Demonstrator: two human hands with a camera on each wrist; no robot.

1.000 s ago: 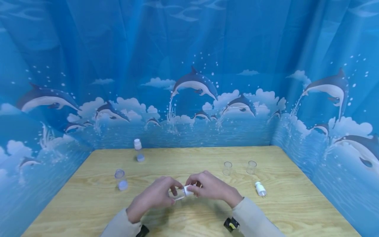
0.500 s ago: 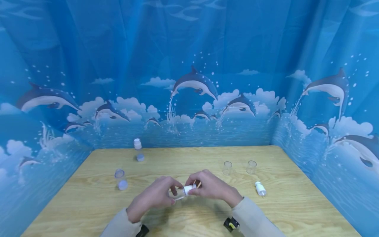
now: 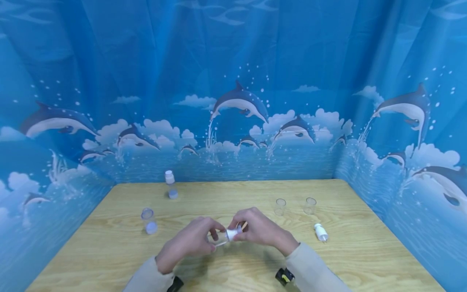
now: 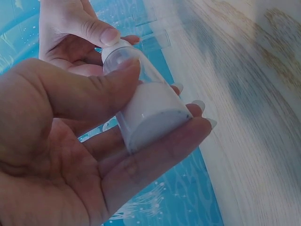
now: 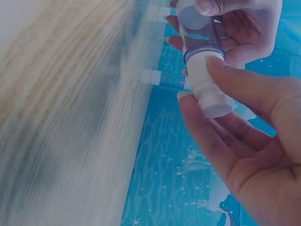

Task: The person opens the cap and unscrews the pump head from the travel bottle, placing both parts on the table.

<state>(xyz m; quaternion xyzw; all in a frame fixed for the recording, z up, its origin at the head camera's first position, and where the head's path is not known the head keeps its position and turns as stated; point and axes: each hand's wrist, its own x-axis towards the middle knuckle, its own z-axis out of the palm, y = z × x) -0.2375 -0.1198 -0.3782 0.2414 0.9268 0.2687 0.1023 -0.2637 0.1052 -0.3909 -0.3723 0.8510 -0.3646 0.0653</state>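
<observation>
My left hand (image 3: 195, 238) holds the clear body of a small bottle (image 4: 153, 106), its thumb on the side and its fingers under the base. The bottle lies tilted over the middle of the table, with a whitish bottom showing through the wall. My right hand (image 3: 257, 227) pinches the white top (image 5: 203, 77) between thumb and fingers, at the mouth of the clear body. That top narrows to a round end in the right wrist view. It lines up with the body, and a clear ring shows where they meet.
A bottle with a white top (image 3: 169, 178) stands at the back left of the wooden table (image 3: 226, 194). Nearer is a clear open bottle (image 3: 148, 221). On the right are two clear cups (image 3: 280, 207) and a white top (image 3: 321, 232) lying down. A dolphin-print curtain surrounds the table.
My right hand's fingers have shifted slightly up and around the white top, so more of it shows. My left hand and the bottle's body have stayed in place.
</observation>
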